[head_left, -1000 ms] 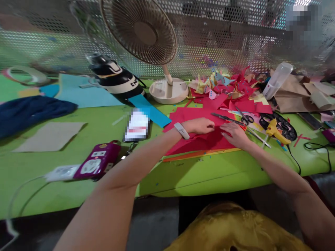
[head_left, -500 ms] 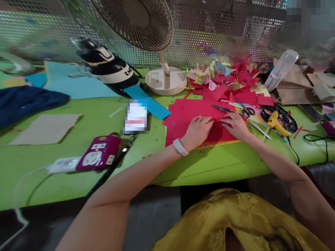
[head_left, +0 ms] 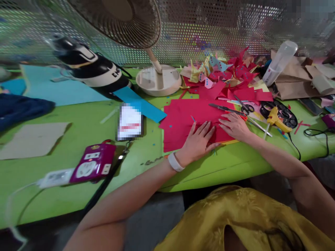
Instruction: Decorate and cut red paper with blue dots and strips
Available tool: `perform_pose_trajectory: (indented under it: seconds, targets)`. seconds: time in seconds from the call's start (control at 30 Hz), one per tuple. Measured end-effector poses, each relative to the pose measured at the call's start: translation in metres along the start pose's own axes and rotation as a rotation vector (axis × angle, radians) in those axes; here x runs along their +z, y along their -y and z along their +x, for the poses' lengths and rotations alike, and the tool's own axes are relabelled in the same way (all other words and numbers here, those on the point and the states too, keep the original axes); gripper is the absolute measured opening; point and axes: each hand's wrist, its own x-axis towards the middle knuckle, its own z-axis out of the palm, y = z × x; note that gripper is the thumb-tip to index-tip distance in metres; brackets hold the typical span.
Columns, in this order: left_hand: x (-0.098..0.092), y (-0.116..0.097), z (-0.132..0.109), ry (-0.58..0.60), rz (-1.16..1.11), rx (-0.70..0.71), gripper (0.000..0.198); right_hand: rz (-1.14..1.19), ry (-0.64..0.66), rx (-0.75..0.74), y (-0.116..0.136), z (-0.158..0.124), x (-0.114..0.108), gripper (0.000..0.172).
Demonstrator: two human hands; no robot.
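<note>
Running to the desk (head_left: 83,118)'s front edge, left of middle: strap (head_left: 104,184) of the phone (head_left: 130,122), close by the left forearm (head_left: 141,190); contact cannot be told. Risk: forearm snags strap, phone gets dragged toward the edge.

Middle, near front edge: red paper (head_left: 180,111), several sheets, borders not aligned. Left hand (head_left: 199,141) palm down on it, fingers somewhat spread, nothing seen in grip; what lies under the palm is hidden. Uneven pressure could skid or crease the top sheet.

Right hand (head_left: 232,127): on the paper's right part, fingers extended, no hold seen. Shears (head_left: 225,108) lie just behind its fingers, partly over the paper. A slip toward the back edge could put knuckles against the blades; tugging the sheets could shift them.

Farther right: glue gun (head_left: 278,120). Heat cannot be told; if hot, a rightward sweep of this hand risks a burn. Its cable (head_left: 294,146), running toward the front edge, could pull the gun if caught.
</note>
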Motion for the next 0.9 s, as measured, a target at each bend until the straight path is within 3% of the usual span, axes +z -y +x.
perform_pose_trajectory:
  seconds: [0.43,0.9]
  targets:
    - [0.0017,0.0001,0.0012,-0.048,0.013,-0.007,0.072,0.034,0.022,0.005,-0.0027,0.001,0.0012,0.033]
    - [-0.0006,-0.0005,0.0018,-0.007,0.01,-0.011,0.071,0.02,-0.004,0.058,0.0007,0.0041,0.0018,0.033]
